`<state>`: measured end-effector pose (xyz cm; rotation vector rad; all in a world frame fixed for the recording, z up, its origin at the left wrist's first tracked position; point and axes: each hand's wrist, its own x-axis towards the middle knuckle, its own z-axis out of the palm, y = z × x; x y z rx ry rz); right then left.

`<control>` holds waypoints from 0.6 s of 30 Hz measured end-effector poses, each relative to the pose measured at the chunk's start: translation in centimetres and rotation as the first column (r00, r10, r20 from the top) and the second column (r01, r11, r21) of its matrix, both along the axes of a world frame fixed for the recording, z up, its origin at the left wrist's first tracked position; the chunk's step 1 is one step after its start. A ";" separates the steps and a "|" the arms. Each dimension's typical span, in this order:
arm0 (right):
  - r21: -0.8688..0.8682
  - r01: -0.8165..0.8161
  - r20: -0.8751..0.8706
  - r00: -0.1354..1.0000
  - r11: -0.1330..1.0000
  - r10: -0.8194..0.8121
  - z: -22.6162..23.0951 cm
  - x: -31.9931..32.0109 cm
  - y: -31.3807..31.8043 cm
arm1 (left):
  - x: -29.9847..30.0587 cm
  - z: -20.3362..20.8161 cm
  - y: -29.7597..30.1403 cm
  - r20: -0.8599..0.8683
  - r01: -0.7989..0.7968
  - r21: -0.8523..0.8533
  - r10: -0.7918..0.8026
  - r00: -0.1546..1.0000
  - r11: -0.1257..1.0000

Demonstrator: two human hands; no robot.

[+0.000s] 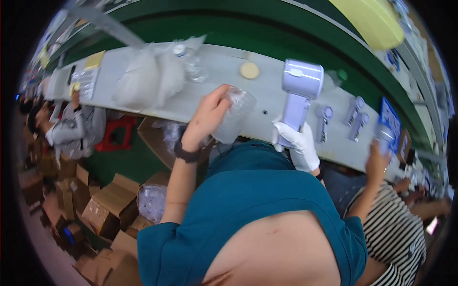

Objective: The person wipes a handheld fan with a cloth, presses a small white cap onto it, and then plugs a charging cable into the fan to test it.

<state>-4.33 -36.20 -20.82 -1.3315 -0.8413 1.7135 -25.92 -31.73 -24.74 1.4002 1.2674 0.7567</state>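
Observation:
My bare left hand (208,114) grips a clear plastic bag (234,117) by its upper part, above the near edge of the bench. In my white-gloved right hand (301,145) is a lavender handheld fan (296,97), held upright by its handle with the round head on top. The fan and the bag are apart. To the right of my right hand, several similar lavender fans (325,121) lie on the bench.
The white bench (272,78) carries a pile of clear bags (150,76), a plastic bottle (193,64), a round cream disc (249,70) and a blue tray (391,121). Co-workers sit on both sides; one's hand (377,159) reaches in at right. Open cartons (112,202) crowd the left floor.

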 end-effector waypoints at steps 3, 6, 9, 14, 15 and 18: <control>-0.022 0.036 0.000 0.999 0.999 -0.036 -0.4 0.8 -0.5 | 0.6 -4.3 2.8 -0.556 0.124 0.307 0.072 0.828 0.944; -0.041 0.101 0.002 0.995 0.994 -0.101 -1.1 2.1 -1.5 | -0.4 -10.3 6.4 -0.537 0.142 0.384 0.096 0.838 0.912; -0.073 0.177 0.018 0.984 0.981 -0.176 -2.0 2.6 -2.5 | 0.9 -13.7 6.3 -0.672 0.254 0.573 0.269 0.691 0.779; -0.134 0.213 0.231 0.957 0.968 -0.178 -4.1 3.8 -3.7 | 6.1 -14.6 1.5 -0.378 0.439 -0.041 -0.421 0.824 0.897; -0.144 0.177 0.298 0.946 0.974 -0.128 -4.9 4.1 -3.8 | 6.9 -14.9 0.9 -0.376 0.449 -0.047 -0.432 0.820 0.892; -0.131 0.075 0.451 0.892 0.989 -0.008 -8.8 4.7 -4.7 | 7.8 -17.4 -1.3 -0.560 0.405 0.191 -0.240 0.793 0.894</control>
